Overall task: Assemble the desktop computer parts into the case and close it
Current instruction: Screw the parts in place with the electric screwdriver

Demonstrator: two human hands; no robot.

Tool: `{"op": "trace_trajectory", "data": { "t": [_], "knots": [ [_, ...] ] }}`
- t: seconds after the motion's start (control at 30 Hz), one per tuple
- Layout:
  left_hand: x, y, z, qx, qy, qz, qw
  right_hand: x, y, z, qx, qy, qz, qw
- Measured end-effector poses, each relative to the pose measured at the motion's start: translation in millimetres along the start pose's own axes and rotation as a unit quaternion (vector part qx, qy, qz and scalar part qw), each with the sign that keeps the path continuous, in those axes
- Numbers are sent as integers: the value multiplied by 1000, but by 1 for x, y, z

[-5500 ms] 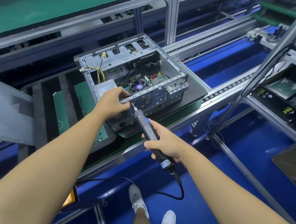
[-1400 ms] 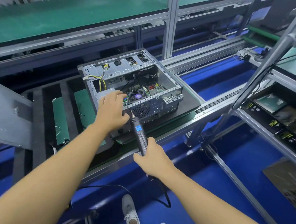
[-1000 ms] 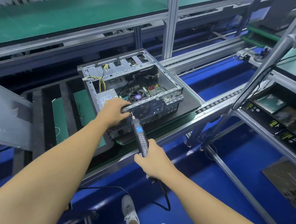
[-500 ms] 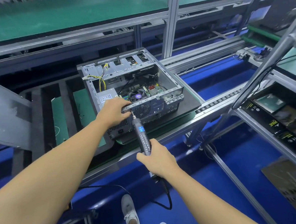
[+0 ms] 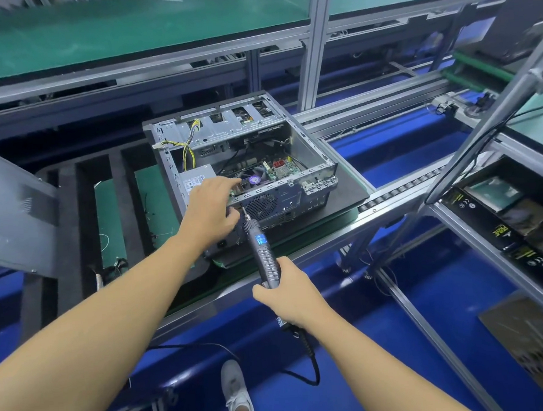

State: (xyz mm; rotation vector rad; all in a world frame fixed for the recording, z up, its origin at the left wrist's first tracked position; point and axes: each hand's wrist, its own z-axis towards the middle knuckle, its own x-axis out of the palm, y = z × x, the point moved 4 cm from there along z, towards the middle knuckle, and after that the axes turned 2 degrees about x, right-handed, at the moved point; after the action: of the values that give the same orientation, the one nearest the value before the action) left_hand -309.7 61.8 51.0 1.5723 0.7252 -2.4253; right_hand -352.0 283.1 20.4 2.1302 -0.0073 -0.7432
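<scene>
Left hand [image 5: 210,215] is clasping the rear rim of the case [image 5: 290,201], fingers over the top edge and thumb on the back panel. Right hand [image 5: 288,296] is gripping the electric screwdriver [image 5: 263,253], its bit touching that panel beside the thumb. The case is lying open side up on a dark pallet [image 5: 351,187]. It's looking like stiff, weighty sheet steel, so bracing at the rim seems safest; the exposed board inside is looking fragile.

Black boxes [image 5: 464,201], perhaps packaging, lie right of the roller rail [image 5: 399,190], above the blue floor [image 5: 428,294].
</scene>
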Motion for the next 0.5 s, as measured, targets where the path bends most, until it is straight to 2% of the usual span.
{"op": "trace_trajectory", "data": {
  "t": [0.07, 0.17, 0.2, 0.23, 0.27, 0.3, 0.33, 0.4, 0.5],
  "knots": [
    [-3, -8, -22, -82, -80, -98, 989, 0, -2, 1, -3, 2, 3, 1000],
    [10, -17, -46, -277, -65, -225, 932, 1, -4, 2, -7, -1, 11, 1000],
    [17, -19, -50, -347, -37, -279, 895, 1, -5, 3, -8, -4, 10, 1000],
    [27, -21, -51, -418, -9, -360, 834, 1, -5, 3, -9, -5, 8, 1000],
    [35, -25, -49, -473, 13, -456, 754, 1, -6, 4, -10, -6, 7, 1000],
    [41, -29, -46, -502, 20, -537, 678, 1, -6, 4, -10, -6, 7, 1000],
    [44, -31, -41, -511, 16, -587, 628, 1, -6, 4, -11, -6, 7, 1000],
    [49, -32, -31, -509, -8, -630, 586, 1, -6, 3, -14, -7, 7, 1000],
    [54, -35, -22, -516, -42, -651, 555, 2, -5, 3, -18, -7, 9, 1000]
  ]
}}
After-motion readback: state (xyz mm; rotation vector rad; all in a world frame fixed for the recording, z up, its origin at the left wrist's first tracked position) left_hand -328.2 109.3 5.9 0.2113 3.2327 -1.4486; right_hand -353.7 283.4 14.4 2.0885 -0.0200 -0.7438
